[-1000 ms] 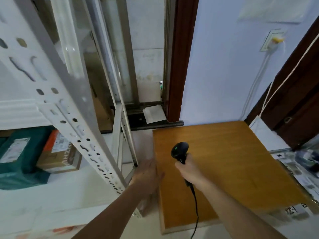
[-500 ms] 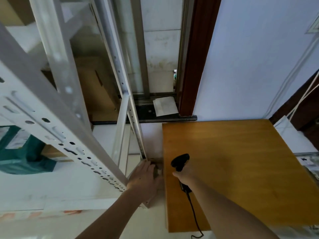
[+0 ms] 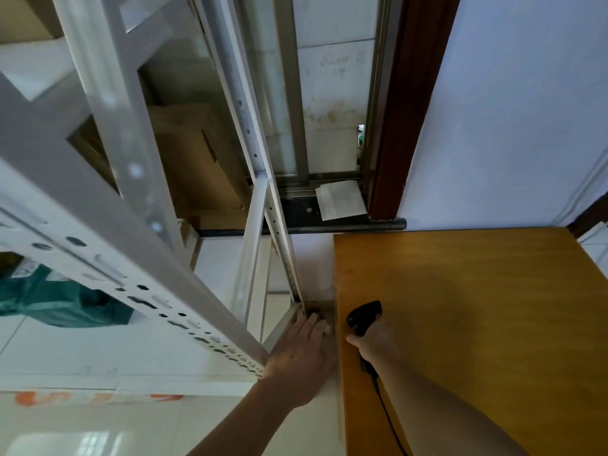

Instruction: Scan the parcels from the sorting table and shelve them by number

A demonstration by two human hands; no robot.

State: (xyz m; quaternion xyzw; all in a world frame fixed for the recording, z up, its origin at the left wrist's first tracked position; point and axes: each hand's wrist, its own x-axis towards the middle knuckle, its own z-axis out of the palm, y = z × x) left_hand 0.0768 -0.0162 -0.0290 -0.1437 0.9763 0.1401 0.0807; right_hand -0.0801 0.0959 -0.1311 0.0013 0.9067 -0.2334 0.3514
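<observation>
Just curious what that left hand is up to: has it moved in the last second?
Yes. The left hand has reached forward and down into the gap between the shelf post and the wooden table, its fingers now near the post's foot.

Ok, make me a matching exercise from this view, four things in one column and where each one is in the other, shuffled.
Things:
1. barcode scanner
2. teal parcel bag
3. white sheet of paper
4. left hand

Places:
A. on the dark sill beside the brown door frame
B. in the gap between shelf post and wooden table
C. gripped in the right hand over the table
D. on the shelf at far left

Pairs: 1-C, 2-D, 3-A, 4-B
</observation>
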